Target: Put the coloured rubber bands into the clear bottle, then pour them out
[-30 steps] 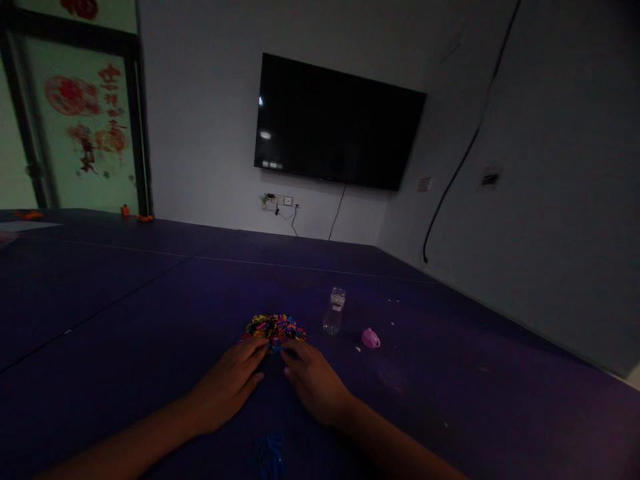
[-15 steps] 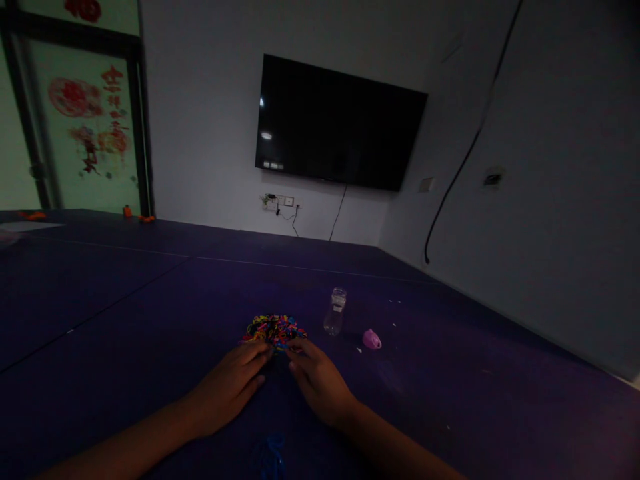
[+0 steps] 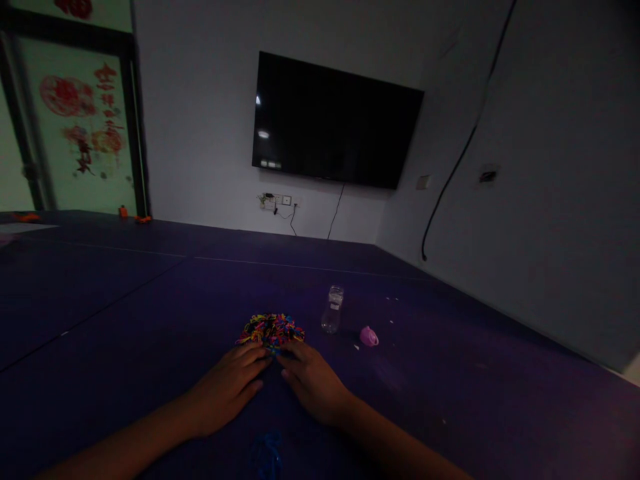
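A heap of small multicoloured elastic bands [image 3: 273, 328] lies on the purple surface in front of me. My left hand [image 3: 233, 383] rests at the heap's near left edge, its fingers stretched forward and apart from the thumb. My right hand [image 3: 315, 383] lies at the near right edge, fingers extended and fingertips touching the bands. A few blue bands show between the fingertips of both hands; whether any is gripped is too dark to make out. Closer to me, between my forearms, sits a small separate bunch of blue bands [image 3: 269, 455].
Right of the heap stands a clear bottle [image 3: 333, 311] without a lid, with a pink cap [image 3: 369, 337] beside it. Small white scraps [image 3: 357, 347] are scattered nearby. A television [image 3: 337, 120] hangs on the far wall, and a black cable [image 3: 450, 177] runs down the right wall.
My right fingertips have shifted slightly left along the heap's near edge. My left hand has hardly moved. The whole view has shifted a little.
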`<control>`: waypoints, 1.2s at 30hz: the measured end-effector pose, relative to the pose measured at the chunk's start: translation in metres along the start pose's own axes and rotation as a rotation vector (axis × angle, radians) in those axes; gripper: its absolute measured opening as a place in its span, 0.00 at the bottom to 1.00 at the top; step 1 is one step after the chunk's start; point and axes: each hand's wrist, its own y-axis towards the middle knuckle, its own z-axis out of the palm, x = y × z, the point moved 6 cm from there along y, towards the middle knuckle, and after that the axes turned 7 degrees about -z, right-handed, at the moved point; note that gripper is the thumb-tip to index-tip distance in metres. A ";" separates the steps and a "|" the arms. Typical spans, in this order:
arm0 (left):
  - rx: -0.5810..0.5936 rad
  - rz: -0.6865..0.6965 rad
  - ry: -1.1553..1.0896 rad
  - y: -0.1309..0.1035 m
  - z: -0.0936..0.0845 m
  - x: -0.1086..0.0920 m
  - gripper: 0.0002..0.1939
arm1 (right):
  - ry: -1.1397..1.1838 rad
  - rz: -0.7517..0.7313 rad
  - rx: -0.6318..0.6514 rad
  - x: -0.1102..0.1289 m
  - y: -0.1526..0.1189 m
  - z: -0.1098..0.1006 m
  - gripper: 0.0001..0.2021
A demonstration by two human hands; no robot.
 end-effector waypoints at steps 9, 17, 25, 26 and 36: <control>0.002 0.026 -0.004 -0.001 0.003 0.001 0.20 | -0.009 -0.012 0.013 -0.001 0.001 0.001 0.16; 0.033 0.032 -0.033 0.001 -0.005 -0.008 0.18 | -0.010 -0.004 -0.013 0.001 0.001 -0.002 0.14; 0.066 0.010 -0.021 0.002 -0.008 -0.012 0.18 | 0.007 -0.029 -0.042 0.001 0.000 -0.001 0.12; 0.068 0.010 -0.028 0.002 -0.008 -0.012 0.18 | 0.014 -0.023 -0.041 0.000 0.000 -0.001 0.12; 0.077 0.030 -0.052 0.000 -0.009 -0.014 0.20 | 0.085 -0.043 -0.059 0.007 0.002 -0.008 0.12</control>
